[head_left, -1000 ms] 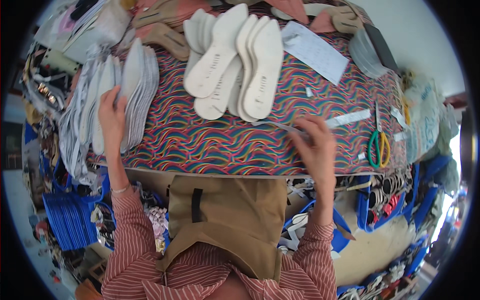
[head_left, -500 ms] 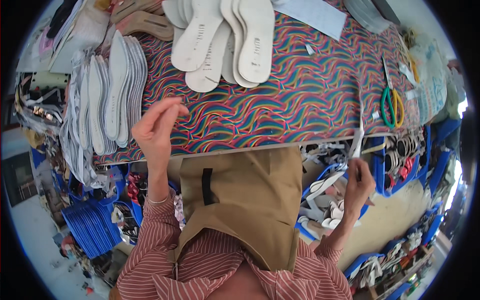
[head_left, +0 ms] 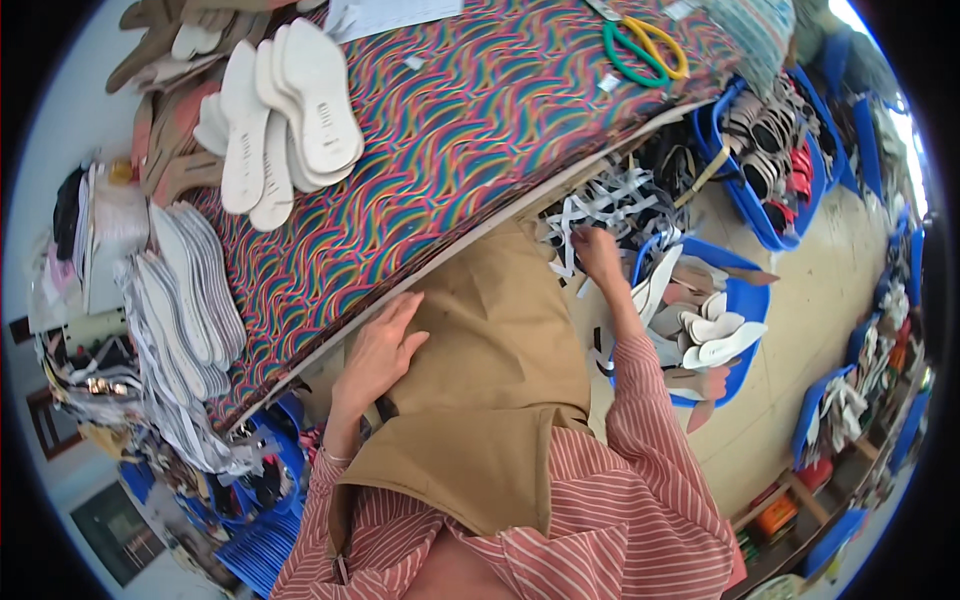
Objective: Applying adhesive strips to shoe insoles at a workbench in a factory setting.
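Note:
My left hand [head_left: 390, 345] rests open, fingers apart, on the brown apron [head_left: 480, 330] beside the front edge of the patterned worktable [head_left: 460, 120]. Below the table's right edge, my right hand [head_left: 595, 250] has bent fingers closed at a tangled pile of white strips [head_left: 610, 195]; what exactly they hold is too small to make out. Pale insoles [head_left: 315, 100] lie heaped on the table, and long stacks of insoles [head_left: 190, 290] stand at its left end. Green and yellow scissors [head_left: 635, 60] lie toward the table's back right.
A blue bin [head_left: 745, 290] of insoles sits right of my right hand. Another bin [head_left: 710, 120] holds dark straps and red pieces. Further bins [head_left: 810, 435] line the right side. Tan cut pieces [head_left: 170, 130] and a white sheet [head_left: 390, 15] lie on the table.
The view has swung rightward. My left hand has left the insoles and come down to the apron; my right hand has moved off the tabletop with a strip to the pile below the edge.

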Motion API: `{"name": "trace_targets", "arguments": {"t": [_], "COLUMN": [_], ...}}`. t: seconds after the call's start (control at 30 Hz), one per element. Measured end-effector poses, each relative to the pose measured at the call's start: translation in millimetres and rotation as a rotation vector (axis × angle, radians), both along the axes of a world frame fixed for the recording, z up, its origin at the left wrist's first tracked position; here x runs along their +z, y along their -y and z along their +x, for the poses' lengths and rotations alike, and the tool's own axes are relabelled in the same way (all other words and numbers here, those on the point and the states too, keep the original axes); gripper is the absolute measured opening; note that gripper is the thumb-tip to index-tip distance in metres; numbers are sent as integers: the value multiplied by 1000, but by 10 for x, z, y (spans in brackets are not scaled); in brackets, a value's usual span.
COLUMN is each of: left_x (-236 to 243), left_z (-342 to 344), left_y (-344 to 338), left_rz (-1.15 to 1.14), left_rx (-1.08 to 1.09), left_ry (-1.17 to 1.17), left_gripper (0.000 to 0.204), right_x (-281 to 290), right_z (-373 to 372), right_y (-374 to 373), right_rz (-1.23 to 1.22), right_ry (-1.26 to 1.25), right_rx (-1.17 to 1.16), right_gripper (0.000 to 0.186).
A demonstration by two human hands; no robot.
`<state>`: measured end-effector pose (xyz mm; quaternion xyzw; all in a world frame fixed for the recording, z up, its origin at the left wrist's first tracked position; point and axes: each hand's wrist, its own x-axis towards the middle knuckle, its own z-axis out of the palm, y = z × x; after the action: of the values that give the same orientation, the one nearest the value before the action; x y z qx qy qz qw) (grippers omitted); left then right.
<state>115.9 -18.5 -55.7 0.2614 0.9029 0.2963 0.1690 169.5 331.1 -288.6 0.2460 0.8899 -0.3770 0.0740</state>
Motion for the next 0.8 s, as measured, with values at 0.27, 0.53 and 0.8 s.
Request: {"name": "trace_targets", "arguments": {"t": [0.27, 0.53, 0.8], "left_x": [553, 701, 916], "left_z": [-282, -597, -638], "left_y": [-459, 76, 823], "left_rz": [273, 391, 640], "left_rx": [38, 394, 821], "left_ry": [-19, -325, -375], "left_gripper": [24, 19, 17], "right_x": [-681, -256, -177], "right_z": [-79, 51, -227], "right_y": [703, 601, 220], "right_rz": [-241, -379, -358], "right_ry": [-47, -61, -58], "right_rx": [54, -104, 127], "right_gripper": [28, 23, 22]}}
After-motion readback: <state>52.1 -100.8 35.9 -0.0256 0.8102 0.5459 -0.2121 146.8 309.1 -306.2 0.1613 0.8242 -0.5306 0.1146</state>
